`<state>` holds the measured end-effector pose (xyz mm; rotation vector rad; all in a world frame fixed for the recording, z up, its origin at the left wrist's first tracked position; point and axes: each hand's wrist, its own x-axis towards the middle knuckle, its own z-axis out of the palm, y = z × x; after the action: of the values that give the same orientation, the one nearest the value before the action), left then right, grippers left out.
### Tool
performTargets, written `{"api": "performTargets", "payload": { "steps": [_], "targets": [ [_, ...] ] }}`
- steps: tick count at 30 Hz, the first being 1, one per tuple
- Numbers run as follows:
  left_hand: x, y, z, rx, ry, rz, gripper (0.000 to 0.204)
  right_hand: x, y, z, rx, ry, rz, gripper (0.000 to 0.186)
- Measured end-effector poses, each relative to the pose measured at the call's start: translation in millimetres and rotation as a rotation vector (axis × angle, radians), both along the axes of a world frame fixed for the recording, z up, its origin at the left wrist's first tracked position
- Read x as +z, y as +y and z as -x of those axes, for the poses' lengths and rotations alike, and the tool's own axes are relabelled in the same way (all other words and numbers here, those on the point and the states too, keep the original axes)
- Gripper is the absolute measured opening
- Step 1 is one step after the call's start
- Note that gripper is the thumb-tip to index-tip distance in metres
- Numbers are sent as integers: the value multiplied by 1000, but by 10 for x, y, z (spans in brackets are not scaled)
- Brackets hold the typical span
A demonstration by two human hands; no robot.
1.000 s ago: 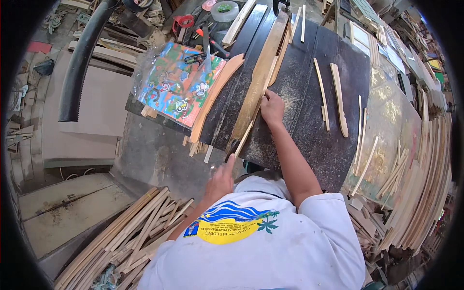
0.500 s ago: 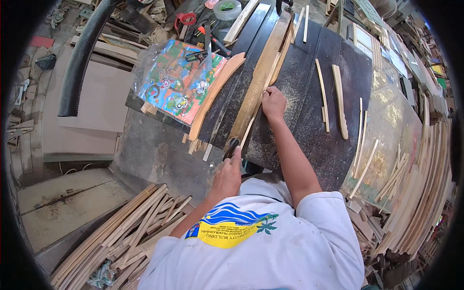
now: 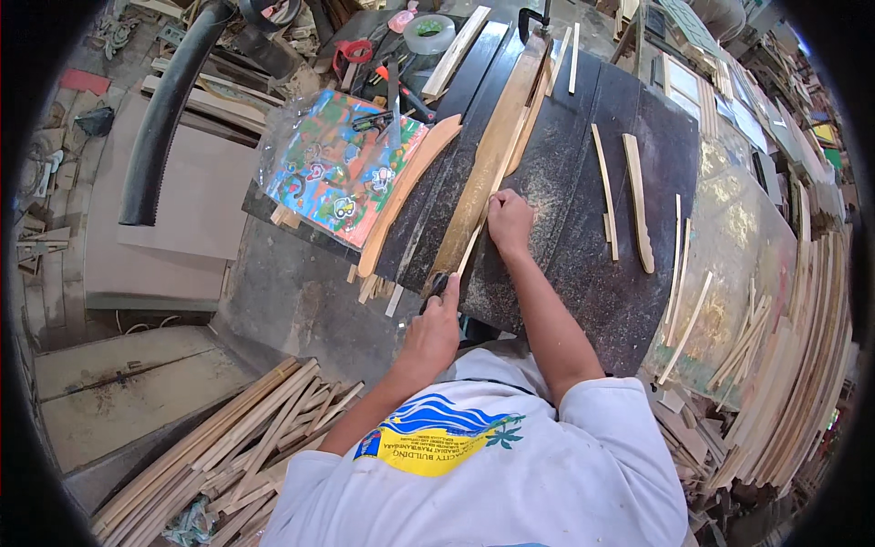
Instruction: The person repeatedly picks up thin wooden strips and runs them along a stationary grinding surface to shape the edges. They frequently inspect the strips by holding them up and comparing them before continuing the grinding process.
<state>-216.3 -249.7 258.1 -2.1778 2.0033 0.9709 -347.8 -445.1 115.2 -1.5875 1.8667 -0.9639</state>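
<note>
A long wooden board (image 3: 478,180) lies lengthwise on the dark table, with a thin wooden strip (image 3: 474,240) along its right edge. My right hand (image 3: 510,221) is closed on this strip, about midway along the board. At the board's near end, my left hand (image 3: 430,339) wraps round a black rounded object (image 3: 439,283), mostly hidden by the fingers; its kind cannot be made out. The left index finger points forward beside the strip. A black clamp (image 3: 529,25) stands at the board's far end. Sawdust is scattered by my right hand.
Left of the board lie a curved wooden piece (image 3: 406,196) and a colourful printed sheet (image 3: 333,173) with tools on it. A shaped slat (image 3: 638,202) and thin strips rest on the right. Stacked wood (image 3: 811,365) stands far right; loose sticks (image 3: 246,438) pile at lower left.
My right hand has slid a little nearer to me along the strip. The left hand stays at the board's near end. The whole view has shifted slightly.
</note>
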Motion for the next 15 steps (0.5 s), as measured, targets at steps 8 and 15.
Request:
{"api": "performTargets", "payload": {
  "steps": [8,15],
  "targets": [
    [-33,-313,143,-12,-40,9,69,26,-311,71,-15,1,-47,21],
    [-34,-319,122,-8,-45,52,70,246,-341,1171,-78,118,237,27]
  ]
}}
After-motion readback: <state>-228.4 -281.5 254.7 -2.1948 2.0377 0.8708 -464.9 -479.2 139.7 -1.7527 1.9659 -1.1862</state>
